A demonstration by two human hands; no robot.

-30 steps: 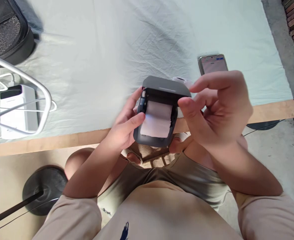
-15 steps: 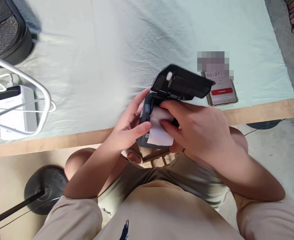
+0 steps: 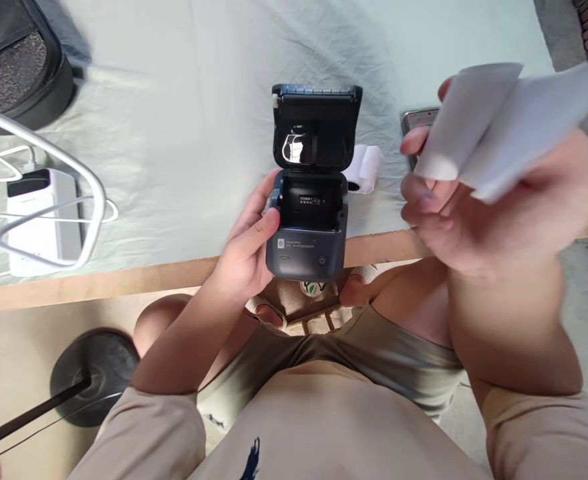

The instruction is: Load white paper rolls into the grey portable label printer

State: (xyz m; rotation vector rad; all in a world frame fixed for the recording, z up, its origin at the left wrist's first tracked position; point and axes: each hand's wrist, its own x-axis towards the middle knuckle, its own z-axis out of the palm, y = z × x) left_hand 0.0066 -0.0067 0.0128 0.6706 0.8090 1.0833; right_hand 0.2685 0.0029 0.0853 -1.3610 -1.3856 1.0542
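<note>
The left hand grips a small dark grey printer by its left side, thumb pressed on the front face and fingers curled round the back, so the hand is closed on the casing. The printer sits over the near edge of the table, above the person's lap. Its lid stands fully open, hinged up and away from the body, and the paper bay below it shows a dark hollow with a small label inside.

To the right of the printer and well apart from it, the right hand is raised close to the camera. Its fingers are pinched together on a roll of white paper, with a loose strip trailing up toward the right edge of the view; the hand and paper are blurred.

Just beyond the printer's right side, a second small white paper roll lies on the pale cloth covering the table. Further right of the printer, a phone is mostly hidden behind the right hand. Far to the left of the printer lie a white power bank with white cables, a bent metal frame over it, and a black bag at the far corner.
</note>
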